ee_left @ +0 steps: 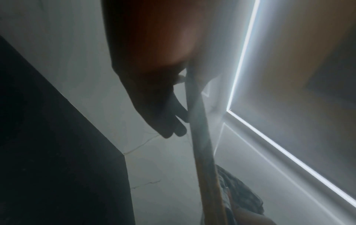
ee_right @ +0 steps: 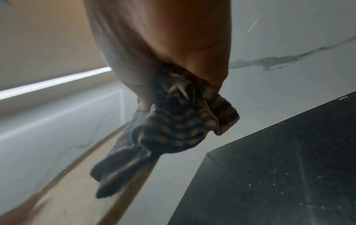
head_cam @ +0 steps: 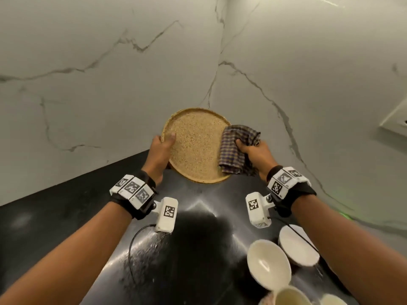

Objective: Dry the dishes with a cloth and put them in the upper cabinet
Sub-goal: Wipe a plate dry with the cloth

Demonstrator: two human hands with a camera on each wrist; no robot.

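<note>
A round, speckled tan plate [head_cam: 196, 146] is held tilted above the black counter [head_cam: 66, 216]. The left hand [head_cam: 161, 150] grips its rim, thumb on the face; the right hand [head_cam: 255, 150] clutches a bunched checked cloth [head_cam: 233, 148] against its right edge.

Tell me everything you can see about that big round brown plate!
The plate is round, tan and speckled, with a low raised rim, and looks like grainy or woven material. It is held up off the black counter, tilted so its face looks toward the camera, in front of the white marble wall. The left hand grips its left edge, thumb on the face. The right hand presses a checked cloth against its right edge. From the left wrist view it looks thin, seen edge-on.
</note>
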